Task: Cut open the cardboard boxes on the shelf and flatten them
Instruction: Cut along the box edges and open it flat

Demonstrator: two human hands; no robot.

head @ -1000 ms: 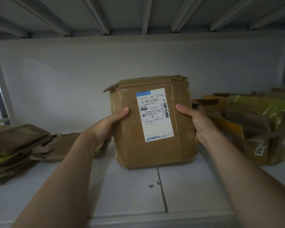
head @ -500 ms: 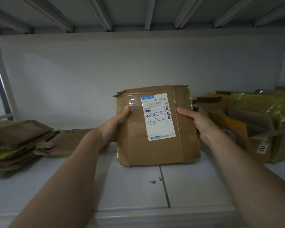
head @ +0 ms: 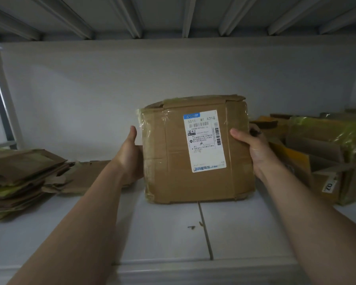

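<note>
Item: taped cardboard box [head: 173,161], upright at shelf [head: 162,233] centre, label fwd, clasped at both sides by left hand [head: 132,155] & right hand [head: 253,149], fingers wrapped behind (tips hidden); rec. keep base on shelf, locate top tape seam before cutting.

Pale grey back wall [head: 173,79], plain, spans full width. Overhead: underside of upper shelf [head: 162,9], grey metal, stiffened by long ribs [head: 186,17] fanning toward viewer. Far left: slanted metal post [head: 2,103], lighter grey, small bright glint near top. Shelf [head: 152,233] white, smooth. Dark seam [head: 206,233] runs front to back through middle. Few tiny dark specks [head: 191,227] just left of seam. Rounded front lip [head: 193,270] along near edge. Light dim, cool, bluish-grey; shadows soft.
</note>
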